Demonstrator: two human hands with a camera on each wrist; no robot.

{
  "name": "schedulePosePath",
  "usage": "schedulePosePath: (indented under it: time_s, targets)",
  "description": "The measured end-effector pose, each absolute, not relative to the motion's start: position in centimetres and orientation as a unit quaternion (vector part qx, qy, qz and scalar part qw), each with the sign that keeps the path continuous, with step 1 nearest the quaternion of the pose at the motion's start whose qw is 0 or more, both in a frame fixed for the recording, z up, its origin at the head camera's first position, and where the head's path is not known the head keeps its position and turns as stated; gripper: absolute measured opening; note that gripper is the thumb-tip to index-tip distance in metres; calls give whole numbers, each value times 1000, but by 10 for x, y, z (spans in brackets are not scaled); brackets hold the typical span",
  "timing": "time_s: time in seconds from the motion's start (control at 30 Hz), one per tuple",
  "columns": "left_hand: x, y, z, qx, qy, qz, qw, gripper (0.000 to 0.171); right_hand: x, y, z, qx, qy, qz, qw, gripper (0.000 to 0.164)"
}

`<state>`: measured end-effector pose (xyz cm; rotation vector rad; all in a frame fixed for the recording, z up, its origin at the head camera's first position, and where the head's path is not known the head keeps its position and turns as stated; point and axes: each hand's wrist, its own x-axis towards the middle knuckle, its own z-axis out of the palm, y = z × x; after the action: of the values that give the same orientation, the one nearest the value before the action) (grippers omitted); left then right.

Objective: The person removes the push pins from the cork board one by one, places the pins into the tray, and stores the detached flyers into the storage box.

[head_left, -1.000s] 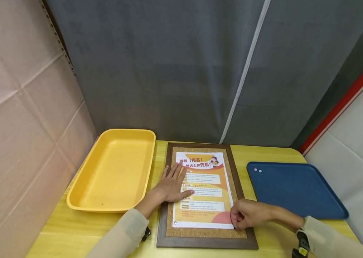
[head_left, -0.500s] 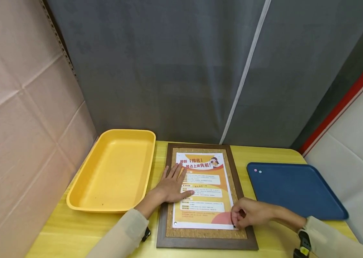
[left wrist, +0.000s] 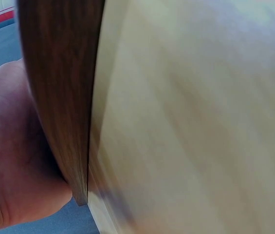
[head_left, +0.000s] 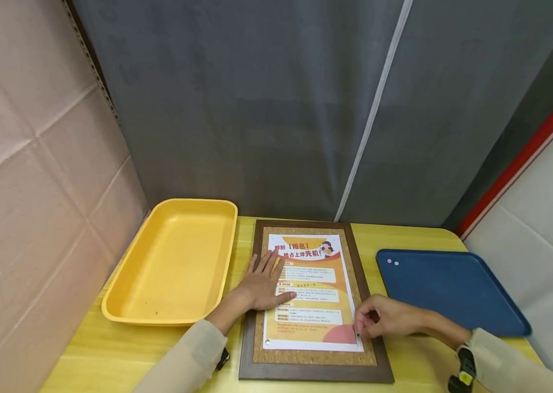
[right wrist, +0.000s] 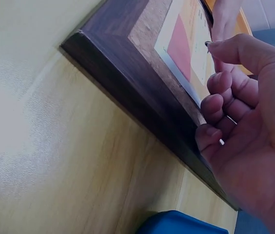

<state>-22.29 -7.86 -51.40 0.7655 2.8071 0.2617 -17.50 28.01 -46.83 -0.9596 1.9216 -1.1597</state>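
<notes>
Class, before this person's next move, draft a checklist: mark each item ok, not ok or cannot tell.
1. Left hand resting on the poster, fingers spread: ok.
2. Right hand pinching the dark pin: ok.
3. Its tip touching the poster: cannot tell, too small.
4. Poster's edges inside the brown frame: ok.
5. Lower-left corner has a round pin: ok.
6. Poster's top corners pinned: cannot tell.

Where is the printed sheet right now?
In the head view, the printed sheet lies on the corkboard, between the yellow tray on the left and the blue tray on the right, partly under the left hand.
</notes>
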Motion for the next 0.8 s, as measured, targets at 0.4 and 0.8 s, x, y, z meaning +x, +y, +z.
schedulePosePath:
  time_s: [0.4,0.8]
  targets:
    - [-218,-77,-505,258,956,84,111,100,-186,294,-465,-389,750,-464,267,9]
    - [-220,-78,-506,261,954,87,119,101,-201,315,-463,-371,775,-477,185,12]
